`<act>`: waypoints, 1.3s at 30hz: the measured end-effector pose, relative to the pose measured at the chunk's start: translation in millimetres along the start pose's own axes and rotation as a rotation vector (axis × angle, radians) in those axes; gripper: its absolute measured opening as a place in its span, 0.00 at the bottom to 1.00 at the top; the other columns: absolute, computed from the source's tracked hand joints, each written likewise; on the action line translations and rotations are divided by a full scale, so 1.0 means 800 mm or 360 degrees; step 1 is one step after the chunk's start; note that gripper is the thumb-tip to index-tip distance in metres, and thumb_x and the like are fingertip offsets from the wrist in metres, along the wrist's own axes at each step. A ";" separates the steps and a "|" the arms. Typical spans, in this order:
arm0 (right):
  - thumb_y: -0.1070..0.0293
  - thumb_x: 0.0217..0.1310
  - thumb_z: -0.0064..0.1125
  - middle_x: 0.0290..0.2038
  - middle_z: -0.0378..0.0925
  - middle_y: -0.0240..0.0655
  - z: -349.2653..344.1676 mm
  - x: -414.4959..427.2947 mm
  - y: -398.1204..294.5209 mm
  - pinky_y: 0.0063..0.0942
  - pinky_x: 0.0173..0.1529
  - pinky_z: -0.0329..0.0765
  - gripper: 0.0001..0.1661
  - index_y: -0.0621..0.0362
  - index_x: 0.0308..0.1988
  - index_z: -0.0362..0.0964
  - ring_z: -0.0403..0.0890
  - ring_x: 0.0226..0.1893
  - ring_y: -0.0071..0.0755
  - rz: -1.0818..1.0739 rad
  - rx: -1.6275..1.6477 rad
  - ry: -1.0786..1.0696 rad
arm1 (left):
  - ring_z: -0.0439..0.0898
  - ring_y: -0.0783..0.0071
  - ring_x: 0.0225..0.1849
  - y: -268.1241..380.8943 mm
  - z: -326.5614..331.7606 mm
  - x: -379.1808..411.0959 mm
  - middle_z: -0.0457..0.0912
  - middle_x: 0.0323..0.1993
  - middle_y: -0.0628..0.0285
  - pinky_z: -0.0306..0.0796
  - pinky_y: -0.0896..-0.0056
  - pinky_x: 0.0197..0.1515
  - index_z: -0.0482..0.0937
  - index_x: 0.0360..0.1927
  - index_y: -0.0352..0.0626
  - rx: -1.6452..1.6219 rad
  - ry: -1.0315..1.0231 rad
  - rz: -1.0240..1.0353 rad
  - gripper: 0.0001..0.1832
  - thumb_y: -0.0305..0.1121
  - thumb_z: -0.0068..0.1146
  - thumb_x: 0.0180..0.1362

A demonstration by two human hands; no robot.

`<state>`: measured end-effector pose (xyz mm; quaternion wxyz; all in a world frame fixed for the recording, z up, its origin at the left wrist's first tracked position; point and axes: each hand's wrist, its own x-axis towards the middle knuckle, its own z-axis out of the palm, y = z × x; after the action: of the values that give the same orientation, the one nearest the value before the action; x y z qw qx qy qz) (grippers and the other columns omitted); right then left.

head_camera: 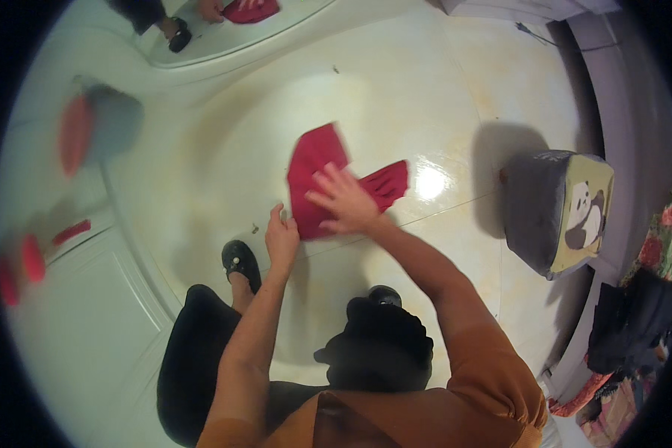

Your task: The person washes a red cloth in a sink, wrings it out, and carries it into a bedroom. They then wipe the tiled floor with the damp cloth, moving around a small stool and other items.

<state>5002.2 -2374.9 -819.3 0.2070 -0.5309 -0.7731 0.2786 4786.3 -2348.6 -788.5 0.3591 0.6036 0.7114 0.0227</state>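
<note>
A red piece that looks like cloth [316, 162] is spread before me just above or on the pale floor. One part of it stretches out to the right and shows dark creases or slits. My right hand [347, 201] lies over its middle with the fingers spread, slightly blurred. At the lower left edge, my left hand [283, 235] touches the red piece with curled fingers. Whether those fingers pinch the edge cannot be made out. Both hands and part of the red piece also show in the mirror [213, 47].
To the right stands a grey box-shaped stool [537, 213] with a panda picture. A plug with its cord [529, 32] lies at the upper right. Dark clothes [633, 325] are heaped along the right side. My shoe [241, 260] rests on the tiled floor [414, 101]. A white door panel [106, 291] is at left.
</note>
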 end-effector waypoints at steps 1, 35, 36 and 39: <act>0.49 0.47 0.69 0.70 0.55 0.45 0.024 0.010 -0.025 0.58 0.73 0.49 0.45 0.48 0.64 0.65 0.44 0.74 0.59 -0.0131 0.0077 -0.0095 | 0.81 0.47 0.42 -0.017 0.000 -0.011 0.83 0.39 0.45 0.72 0.51 0.49 0.71 0.58 0.38 -0.0034 0.0061 -0.0038 0.23 0.31 0.52 0.59; 0.48 0.51 0.64 0.71 0.53 0.49 0.216 0.093 -0.246 0.69 0.70 0.42 0.46 0.42 0.69 0.58 0.42 0.73 0.65 -0.0276 -0.0192 -0.0407 | 0.77 0.48 0.51 -0.220 -0.146 -0.093 0.77 0.48 0.47 0.72 0.50 0.54 0.77 0.45 0.38 0.0554 -0.0327 0.0513 0.13 0.30 0.52 0.56; 0.49 0.51 0.64 0.71 0.54 0.49 0.231 0.086 -0.249 0.67 0.71 0.43 0.47 0.42 0.69 0.57 0.43 0.73 0.64 -0.0415 -0.0115 -0.0610 | 0.76 0.47 0.52 -0.226 -0.167 -0.096 0.77 0.50 0.47 0.72 0.51 0.55 0.76 0.45 0.38 0.0462 -0.0324 0.0563 0.14 0.30 0.53 0.55; 0.52 0.53 0.62 0.70 0.56 0.47 0.220 0.060 -0.267 0.61 0.72 0.48 0.47 0.45 0.70 0.54 0.47 0.73 0.62 -0.0650 0.0084 -0.1159 | 0.75 0.44 0.55 -0.256 -0.197 -0.105 0.74 0.54 0.43 0.70 0.52 0.58 0.74 0.51 0.37 0.0524 -0.0464 0.0280 0.20 0.30 0.57 0.54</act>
<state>4726.1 -2426.8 -813.2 -0.0154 -0.2279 -0.8778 0.4210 4530.1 -2414.1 -726.5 0.3513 0.7107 0.5908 -0.1497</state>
